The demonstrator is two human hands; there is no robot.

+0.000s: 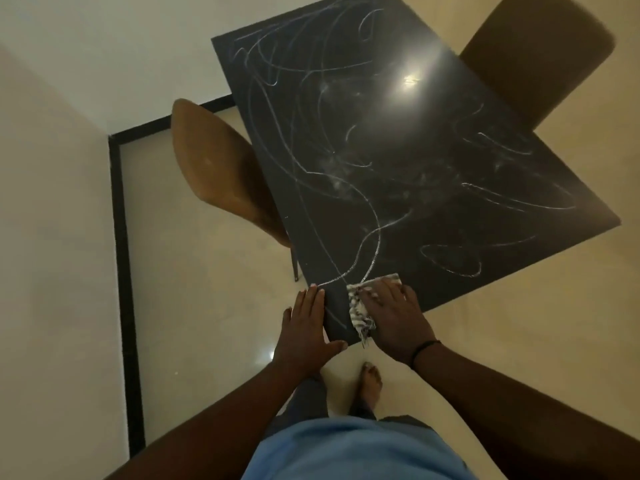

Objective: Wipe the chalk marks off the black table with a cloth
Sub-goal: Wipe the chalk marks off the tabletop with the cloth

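Note:
The black table [433, 161] carries white chalk scribbles [377, 233] over most of its top, some smudged near the middle. A striped, fringed cloth [358, 308] lies at the table's near corner. My right hand [391, 317] presses flat on the cloth with straight fingers, covering much of it. My left hand [308, 323] rests flat on the table's near left edge, fingers straight, thumb along the corner, holding nothing.
A tan chair [218, 171] stands at the table's left side and a dark brown chair [540, 53] at its far right. A wall with black skirting [121, 271] runs on the left. My bare foot [370, 379] stands on the pale tiled floor below the corner.

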